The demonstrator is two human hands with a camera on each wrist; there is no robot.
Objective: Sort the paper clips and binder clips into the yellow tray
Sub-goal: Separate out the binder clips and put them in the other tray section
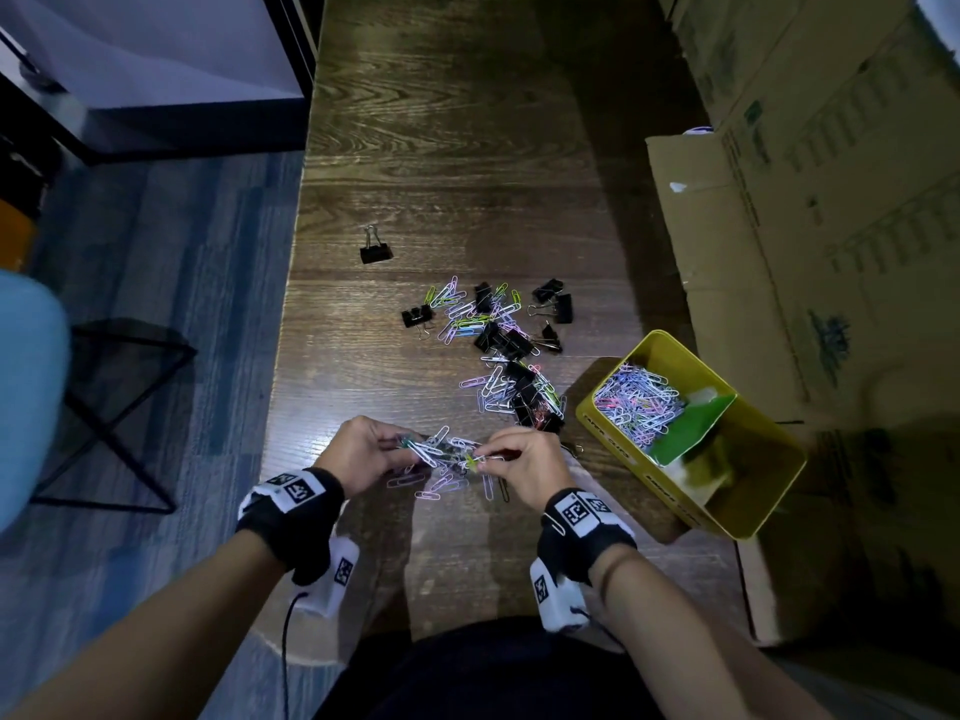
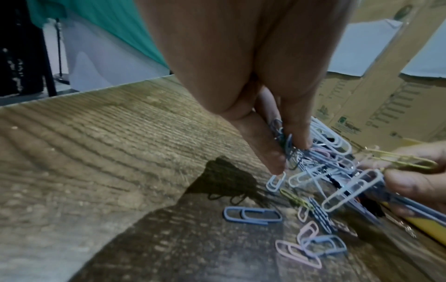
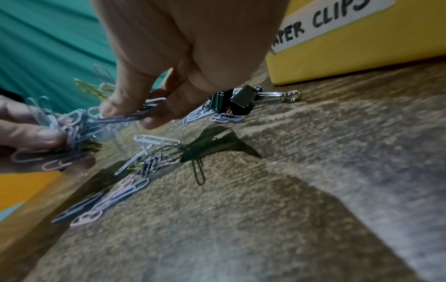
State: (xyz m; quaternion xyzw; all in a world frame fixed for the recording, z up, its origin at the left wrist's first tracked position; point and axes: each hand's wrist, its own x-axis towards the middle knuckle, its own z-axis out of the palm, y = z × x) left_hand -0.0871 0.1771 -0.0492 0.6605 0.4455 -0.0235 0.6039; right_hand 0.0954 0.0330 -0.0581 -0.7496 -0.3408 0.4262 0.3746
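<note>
Both hands low over the wooden table (image 1: 457, 148), sharing one tangled bunch of paper clips (image 1: 441, 449). Left hand (image 1: 358, 452) pinching its end of the bunch, thumb against fingertip, clearest from the left wrist. Right hand (image 1: 524, 467) pinching the other end. Only from the head: yellow tray (image 1: 748, 517) off to the right, paper clips heaped in its far compartment, mixed pile of binder clips (image 1: 506, 340) beyond the hands, one lone binder clip (image 1: 375, 249) well apart. Only from the right wrist: tray label (image 3: 321, 21) reading "PER CLIPS".
</note>
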